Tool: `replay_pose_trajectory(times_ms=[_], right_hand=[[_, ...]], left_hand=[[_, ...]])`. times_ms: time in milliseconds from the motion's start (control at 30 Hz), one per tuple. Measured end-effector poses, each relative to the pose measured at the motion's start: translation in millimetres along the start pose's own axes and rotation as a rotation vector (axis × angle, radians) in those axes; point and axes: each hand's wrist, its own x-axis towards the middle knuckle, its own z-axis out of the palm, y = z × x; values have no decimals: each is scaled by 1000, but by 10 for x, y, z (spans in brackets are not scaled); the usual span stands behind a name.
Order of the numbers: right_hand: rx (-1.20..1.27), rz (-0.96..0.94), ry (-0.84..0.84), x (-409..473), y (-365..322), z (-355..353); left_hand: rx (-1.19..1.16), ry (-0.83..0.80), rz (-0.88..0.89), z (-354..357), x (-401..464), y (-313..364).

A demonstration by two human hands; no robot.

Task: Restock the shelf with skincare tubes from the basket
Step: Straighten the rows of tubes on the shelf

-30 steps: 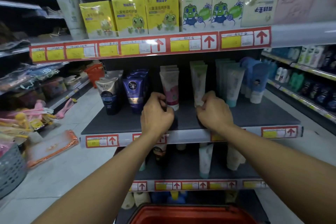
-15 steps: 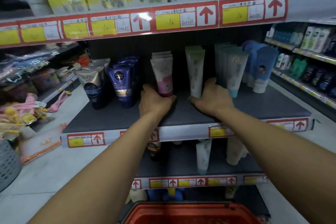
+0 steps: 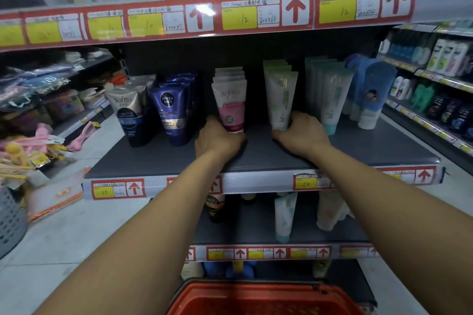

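Hands, further back on the shelf [image 3: 256,158] than before: left hand [image 3: 217,139] grips pink tube [image 3: 230,107], right hand [image 3: 302,135] grips green tube [image 3: 280,97].

Both bare arms stretched forward, left hand [image 3: 217,139] fingers curled, right hand [image 3: 302,135] fingers curled, knuckles up
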Motion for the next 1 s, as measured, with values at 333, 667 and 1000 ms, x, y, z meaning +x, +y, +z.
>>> replay_pose_trajectory(times_ms=[333,667,1000], right_hand=[[7,10,19,-15,4,-1],[44,28,-4,-26,-4,-13],[47,12,-5,-6,14,-8]], left_hand=[[-4,20,21,-30,-42,6],[-6,19,25,-36,-66,13],[-15,24,38,-41,-71,1]])
